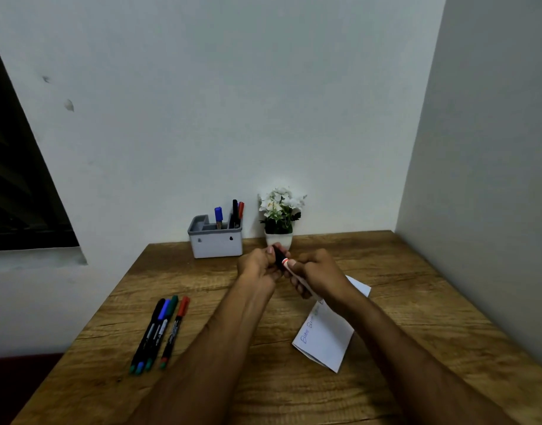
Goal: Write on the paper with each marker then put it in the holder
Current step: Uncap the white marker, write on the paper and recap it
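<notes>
Left hand [259, 265]: fingers curled round the marker's black cap [278, 259], above the table [416, 302].
Right hand [320, 273]: fingers clamped on the white marker [297, 276] barrel.
Paper [324, 335]: laid on the table under the right wrist, blue writing seen.
Holder [216, 239]: set by the wall, three markers inside.
Loose markers [159, 332]: four laid side by side at left.

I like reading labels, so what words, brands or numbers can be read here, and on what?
Paper: blue handwriting along its left edge, too blurred to read.
Four markers on the table: white print on the barrels, too small to read.
Marker in the hands: no text shows.
Holder: no text, only two small dark marks on its front.
Nothing here reads clearly.
</notes>
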A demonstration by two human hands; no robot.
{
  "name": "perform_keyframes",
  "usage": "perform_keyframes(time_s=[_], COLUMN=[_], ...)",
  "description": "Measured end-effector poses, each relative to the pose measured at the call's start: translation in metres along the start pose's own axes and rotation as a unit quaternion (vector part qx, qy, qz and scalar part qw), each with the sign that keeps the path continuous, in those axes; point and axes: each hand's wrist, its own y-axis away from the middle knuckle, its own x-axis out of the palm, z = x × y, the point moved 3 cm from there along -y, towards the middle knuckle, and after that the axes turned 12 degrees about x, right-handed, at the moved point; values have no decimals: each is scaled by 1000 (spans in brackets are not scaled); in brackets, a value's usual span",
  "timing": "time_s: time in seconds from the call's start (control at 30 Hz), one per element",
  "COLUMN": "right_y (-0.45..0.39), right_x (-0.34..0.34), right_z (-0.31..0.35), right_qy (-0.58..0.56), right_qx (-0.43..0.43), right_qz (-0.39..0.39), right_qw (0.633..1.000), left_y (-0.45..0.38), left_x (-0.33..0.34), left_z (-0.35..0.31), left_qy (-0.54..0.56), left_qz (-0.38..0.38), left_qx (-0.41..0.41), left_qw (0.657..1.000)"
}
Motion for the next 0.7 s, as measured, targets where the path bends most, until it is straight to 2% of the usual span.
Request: perform_keyframes(time_s=[0.23,0.3,0.37,0.4,0.47,0.53,0.6,0.7], right_y=[0,4,10,13,16,16,16,14], right_x=[-17,-24,-37,-45,-63,-74,-79,-85], right_z=[-5,-10,-19,-22,-25,-23,-18,-17], right_qy=[-52,-50,-52,-61,-109,-172,-213,-245], right_qx=[38,62,85,86,71,50,25,-9], right_qz=[26,53,76,71,41,21,8,-4], right_qw=[998,995,992,992,991,984,977,969], left_y=[1,-8,-23,-30,-37,-35,-35,-44], left_x=[18,8,-17,-29,-40,-33,-31,-36], left_z=[13,6,-14,-24,-33,-23,-9,8], left_qy=[68,128,119,44,-198,-387,-516,-630], left_qz=[8,-39,-136,-171,-163,-79,-11,3], left_qx=[-22,-7,43,81,164,207,227,241], left_qw=[997,991,983,981,953,895,826,738])
